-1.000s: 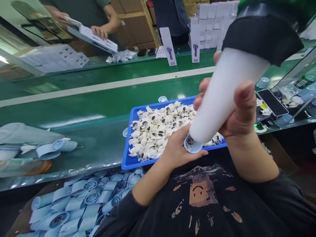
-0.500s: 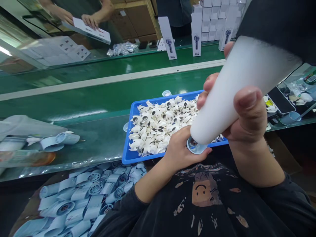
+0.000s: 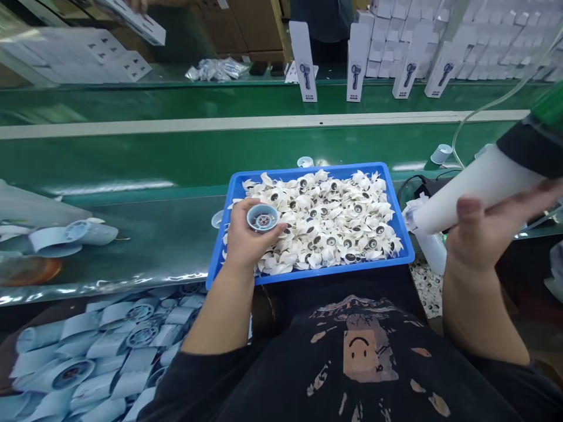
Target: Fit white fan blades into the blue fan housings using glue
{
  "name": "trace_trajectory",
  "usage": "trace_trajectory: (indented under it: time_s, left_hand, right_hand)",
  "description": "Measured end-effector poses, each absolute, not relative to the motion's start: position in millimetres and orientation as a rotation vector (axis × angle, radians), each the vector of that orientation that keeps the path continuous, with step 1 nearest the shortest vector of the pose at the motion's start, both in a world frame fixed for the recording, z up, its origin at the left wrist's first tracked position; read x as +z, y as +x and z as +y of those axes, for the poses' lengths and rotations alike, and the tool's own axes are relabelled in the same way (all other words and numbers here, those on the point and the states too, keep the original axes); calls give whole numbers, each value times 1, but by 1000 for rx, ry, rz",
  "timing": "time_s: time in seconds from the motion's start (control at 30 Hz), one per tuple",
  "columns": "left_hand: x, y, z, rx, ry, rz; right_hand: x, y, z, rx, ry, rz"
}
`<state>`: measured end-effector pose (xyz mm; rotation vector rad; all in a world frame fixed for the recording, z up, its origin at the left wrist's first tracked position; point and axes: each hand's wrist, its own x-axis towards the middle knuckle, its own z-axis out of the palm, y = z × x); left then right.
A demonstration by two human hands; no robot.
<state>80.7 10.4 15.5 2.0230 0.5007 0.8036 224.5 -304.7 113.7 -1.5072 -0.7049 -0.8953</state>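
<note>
My left hand (image 3: 246, 234) is wrapped round a light blue fan housing (image 3: 263, 218), held over the left part of a blue tray. The housing's round opening faces up and shows a small motor part inside. Many white fan blades (image 3: 325, 223) with dark hubs fill the tray (image 3: 407, 251). On the right, my right hand (image 3: 488, 234) has its fingers spread beside a long white cylinder (image 3: 475, 187) with a black band and a green end. The cylinder slants down to the left, its lower tip by a crumpled white wrap. Whether the palm touches it, I cannot tell.
Many blue housings (image 3: 97, 357) lie heaped at lower left. Several printed white boxes (image 3: 303, 64) stand beyond the green conveyor (image 3: 197, 152). A hose (image 3: 505, 97) hangs at right. A white bottle (image 3: 433, 252) lies below the cylinder. Part of another person's hand shows at upper left.
The white cylinder has moved from above the blue housing out to the right, and my right hand's fingers have opened. My left hand has carried the housing left, over the tray.
</note>
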Motion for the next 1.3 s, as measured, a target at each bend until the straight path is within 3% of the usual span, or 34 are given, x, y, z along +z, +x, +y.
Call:
trace_trajectory:
  time_s: [0.07, 0.1, 0.13, 0.27, 0.37, 0.6, 0.83, 1.03, 1.3]
  left_hand:
    - [13, 79, 8, 843, 1995, 471]
    - [15, 79, 6, 850, 2000, 466]
    - [17, 79, 4, 850, 2014, 464]
    - [24, 79, 0, 801, 2061, 461]
    - [25, 79, 1, 763, 2069, 438]
    - [28, 79, -2, 699, 2075, 470]
    - [31, 78, -3, 697, 2144, 382]
    - [32, 77, -4, 651, 2170, 325]
    - [34, 74, -5, 736, 2090, 342]
  right_hand:
    - [106, 219, -308, -1409, -1553, -1038]
    - [101, 216, -306, -1483, -1620, -1196]
    - [97, 214, -302, -1413, -1755, -1315]
    - [72, 224, -270, -510, -2589, -1242]
    - [56, 243, -245, -175, -2824, -1252]
    - [65, 246, -216, -47, -2864, -1519]
    - [85, 201, -223, 335, -2797, -1842]
    - [83, 199, -192, 319, -2957, -1653]
    - [81, 200, -157, 597, -2967, -1722]
